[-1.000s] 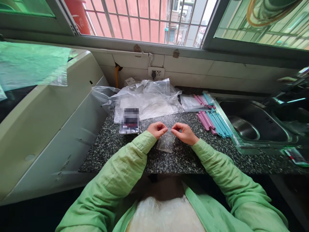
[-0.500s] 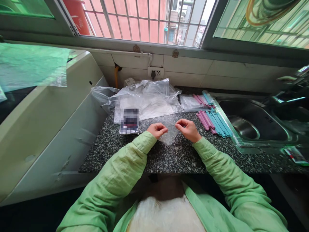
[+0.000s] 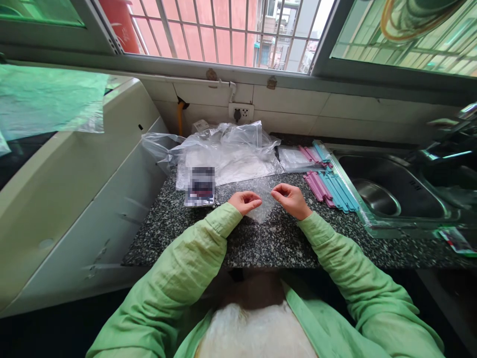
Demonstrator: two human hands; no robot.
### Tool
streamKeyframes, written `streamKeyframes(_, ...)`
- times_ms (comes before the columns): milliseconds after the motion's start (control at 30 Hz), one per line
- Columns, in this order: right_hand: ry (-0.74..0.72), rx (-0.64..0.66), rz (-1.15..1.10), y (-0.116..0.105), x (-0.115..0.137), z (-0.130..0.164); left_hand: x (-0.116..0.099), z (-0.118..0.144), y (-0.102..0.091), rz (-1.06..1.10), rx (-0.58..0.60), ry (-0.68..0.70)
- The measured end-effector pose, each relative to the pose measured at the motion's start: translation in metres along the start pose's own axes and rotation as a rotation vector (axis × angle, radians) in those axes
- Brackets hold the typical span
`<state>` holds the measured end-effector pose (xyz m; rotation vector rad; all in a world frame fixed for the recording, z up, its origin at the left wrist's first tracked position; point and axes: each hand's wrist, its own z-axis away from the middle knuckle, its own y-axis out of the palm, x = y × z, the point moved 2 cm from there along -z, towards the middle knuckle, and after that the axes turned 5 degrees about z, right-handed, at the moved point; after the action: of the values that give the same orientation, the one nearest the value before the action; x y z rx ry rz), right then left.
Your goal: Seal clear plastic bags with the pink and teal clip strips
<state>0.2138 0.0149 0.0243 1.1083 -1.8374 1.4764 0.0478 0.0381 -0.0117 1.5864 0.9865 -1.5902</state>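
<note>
The step in hand appears to be handling a small, flat piece of thin clear plastic film [image 3: 264, 211], perhaps a bag, at its edges. It lies near the centre of the frame, low over the black-and-white speckled stone surface [image 3: 257, 251], its middle showing between and just below the fingertips. The two hands are apart, with a narrow gap between them: the left hand [image 3: 245, 202] seems pinched on the film's left side, while the right hand [image 3: 290, 200] has thumb and forefinger bent together at its upper right edge, and whether they grip it I cannot tell. The next move probably calls for a light, sure pinch on both sides, since such film looks slippery and clingy. Right of centre lie flat pink strips [image 3: 317, 187] and flat light-blue strips [image 3: 340, 193], near the right hand but untouched.
</note>
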Motion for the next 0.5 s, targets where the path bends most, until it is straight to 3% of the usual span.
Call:
streamKeyframes(133,0.005,-0.008,-0.014,0.0,-0.001,0.0,0.002,0.0,0.0,-0.033,-0.001,0.003)
streamKeyframes(300,0.0,-0.044,0.071,-0.007,-0.01,-0.006,0.002,-0.001,-0.006,-0.047,-0.106,0.035)
streamKeyframes(400,0.006,-0.195,0.314,-0.025,-0.024,-0.012,0.0,-0.001,-0.009,-0.044,-0.132,0.048)
streamKeyframes(500,0.098,-0.254,0.712,-0.051,-0.038,-0.016,-0.003,0.0,-0.01,-0.041,-0.181,0.075)
